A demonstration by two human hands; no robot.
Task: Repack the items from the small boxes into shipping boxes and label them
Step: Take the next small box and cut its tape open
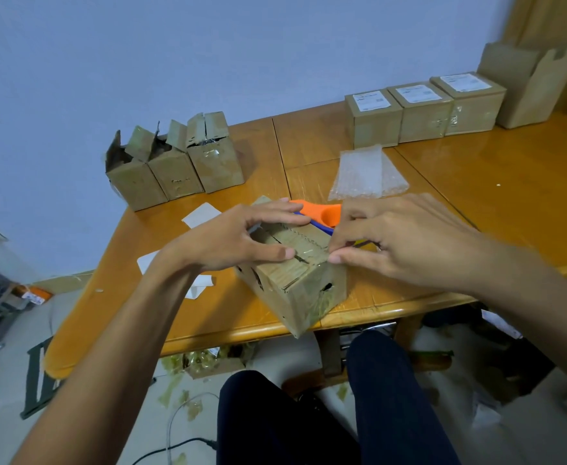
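Glossy wooden table (510,196), pale blue wall (208,62), tan curtain (550,21), black cable (191,441) and tape scraps (171,387) on floor.

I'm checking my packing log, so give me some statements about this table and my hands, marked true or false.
1. The left hand and right hand both touch the cardboard box at the table's front edge. True.
2. The three back-right boxes carry white labels on top. True.
3. The three back-left boxes are sealed. False: their top flaps stand torn open.
4. The bubble wrap lies inside the cardboard box. False: it lies flat on the table, behind the orange tape dispenser.
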